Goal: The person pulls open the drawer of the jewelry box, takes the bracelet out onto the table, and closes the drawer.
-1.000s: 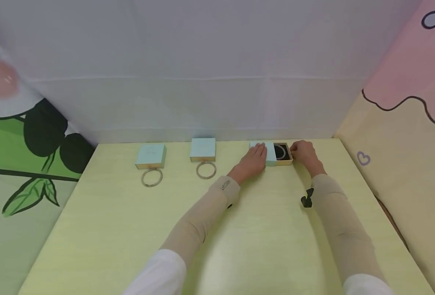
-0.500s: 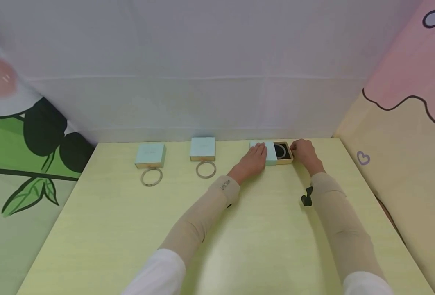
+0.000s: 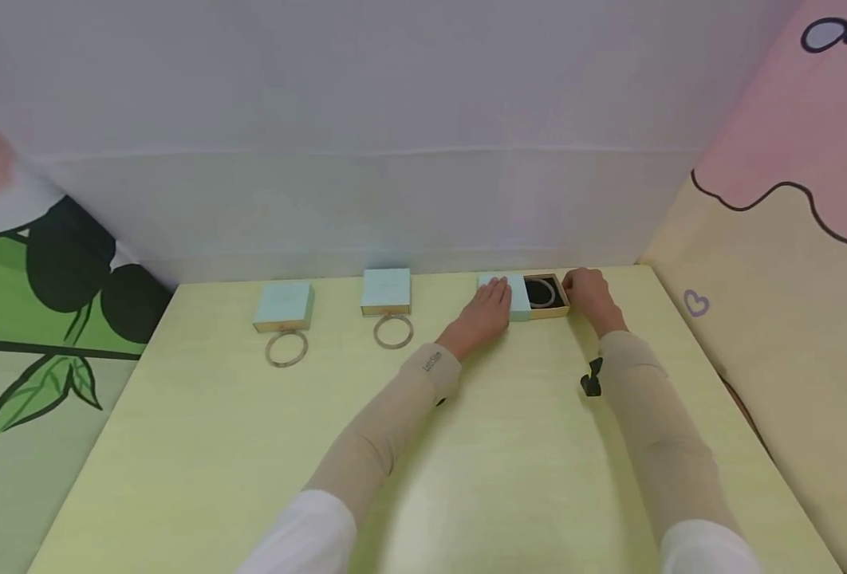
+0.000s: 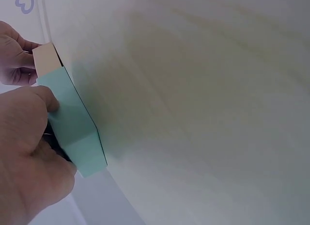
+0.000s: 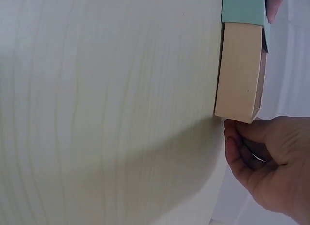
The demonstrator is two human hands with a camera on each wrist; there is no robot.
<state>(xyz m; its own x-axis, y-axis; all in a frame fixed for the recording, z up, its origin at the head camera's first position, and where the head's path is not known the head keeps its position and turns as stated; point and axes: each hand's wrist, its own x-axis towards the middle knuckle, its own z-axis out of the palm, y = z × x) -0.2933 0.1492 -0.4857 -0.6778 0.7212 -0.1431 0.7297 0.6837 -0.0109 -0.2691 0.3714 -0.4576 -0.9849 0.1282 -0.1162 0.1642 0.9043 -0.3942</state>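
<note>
In the head view, a pale blue slide-out gift box (image 3: 519, 299) lies at the back right of the table. Its drawer (image 3: 562, 306) sticks out on the right and shows a black lining. A silvery-grey bangle (image 3: 554, 293) lies in the drawer. My left hand (image 3: 482, 317) holds the blue sleeve, fingers over its top; the left wrist view shows the thumb against the sleeve's side (image 4: 72, 121). At the drawer's outer end, my right hand (image 3: 592, 301) pinches with thumb and fingertips (image 5: 232, 130). What lies between those fingertips is hidden.
Two more blue boxes stand along the back, one at the left (image 3: 284, 304) and one in the middle (image 3: 386, 290). Before each lies a grey bangle, the left bangle (image 3: 271, 357) and the middle bangle (image 3: 377, 339). A white curtain (image 3: 323, 199) hangs behind the table.
The drawer has slid a little further right out of its sleeve, with my right hand at its end. My left hand stays on the sleeve. The head view has shifted slightly.
</note>
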